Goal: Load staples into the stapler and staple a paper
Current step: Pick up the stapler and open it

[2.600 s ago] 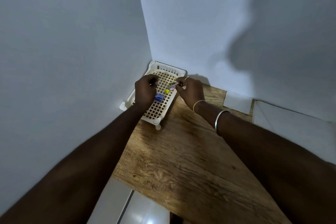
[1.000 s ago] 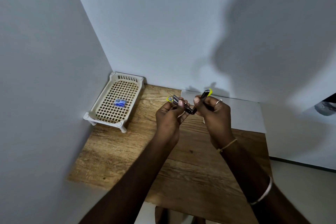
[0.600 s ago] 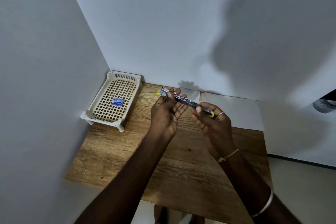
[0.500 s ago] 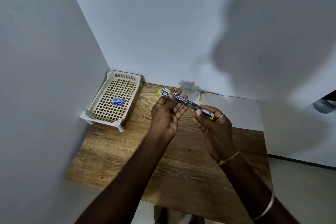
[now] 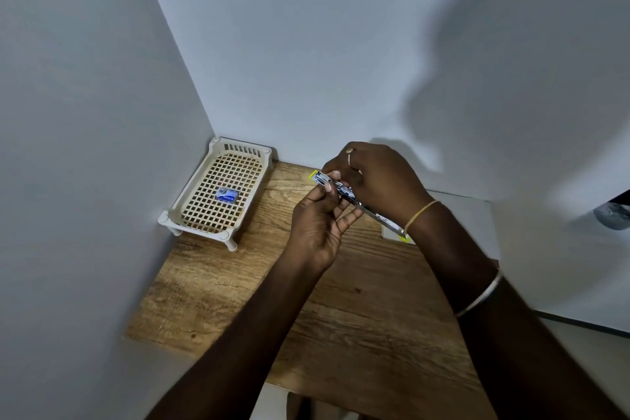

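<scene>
A slim metal stapler (image 5: 376, 216) with yellow ends is swung out flat and held above the wooden table (image 5: 341, 300). My left hand (image 5: 318, 225) grips it from below near its far end, thumb on the metal rail. My right hand (image 5: 375, 177) reaches over the top and pinches the same end with its fingertips. A small blue staple box (image 5: 226, 195) lies in the cream plastic basket (image 5: 191, 211) at the left corner. White paper (image 5: 456, 215) lies on the table behind my right wrist, mostly hidden.
Grey-white walls close the table in on the left and at the back. The basket stands on short legs against the left wall. A dark object (image 5: 613, 218) shows at the far right edge. The table's near edge drops to a pale floor.
My right hand has left the stapler's near end and come over the top to its far end. The stapler stays spread flat, and my left hand keeps its grip.
</scene>
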The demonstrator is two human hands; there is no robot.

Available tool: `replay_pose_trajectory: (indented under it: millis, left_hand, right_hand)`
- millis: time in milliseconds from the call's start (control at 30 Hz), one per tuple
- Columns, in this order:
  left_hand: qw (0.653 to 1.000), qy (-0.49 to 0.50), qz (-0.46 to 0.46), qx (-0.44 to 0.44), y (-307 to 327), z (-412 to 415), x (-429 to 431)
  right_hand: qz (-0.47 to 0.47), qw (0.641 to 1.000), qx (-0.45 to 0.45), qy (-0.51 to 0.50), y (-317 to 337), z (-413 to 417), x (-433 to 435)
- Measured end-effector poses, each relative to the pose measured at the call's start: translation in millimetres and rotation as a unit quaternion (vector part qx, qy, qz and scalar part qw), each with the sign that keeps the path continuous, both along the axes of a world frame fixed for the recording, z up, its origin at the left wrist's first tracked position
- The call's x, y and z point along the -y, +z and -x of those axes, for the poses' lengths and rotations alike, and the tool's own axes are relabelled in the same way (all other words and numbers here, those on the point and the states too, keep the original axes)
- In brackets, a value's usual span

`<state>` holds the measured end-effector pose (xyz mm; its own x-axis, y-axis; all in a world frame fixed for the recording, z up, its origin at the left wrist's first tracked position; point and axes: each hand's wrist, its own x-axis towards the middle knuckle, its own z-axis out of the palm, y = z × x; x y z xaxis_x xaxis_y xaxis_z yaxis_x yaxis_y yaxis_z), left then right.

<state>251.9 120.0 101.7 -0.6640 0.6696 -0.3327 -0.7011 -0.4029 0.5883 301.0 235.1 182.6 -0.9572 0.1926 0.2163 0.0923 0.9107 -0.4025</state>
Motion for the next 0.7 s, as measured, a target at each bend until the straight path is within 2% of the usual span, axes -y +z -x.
replay_pose_trajectory:
  millis: [300,700]
  left_hand:
    - [1.0,0.018,0.018,0.006,-0.1,5.4,3.7]
    - [0.999,0.009,0.044,-0.004,-5.1,9.3,3.9]
  right_hand:
    - [-0.034,0.998,0.034,0.026,-0.5,19.0,1.3]
    - [0.033,0.996,0.068,0.037,-3.7,25.2,-6.5]
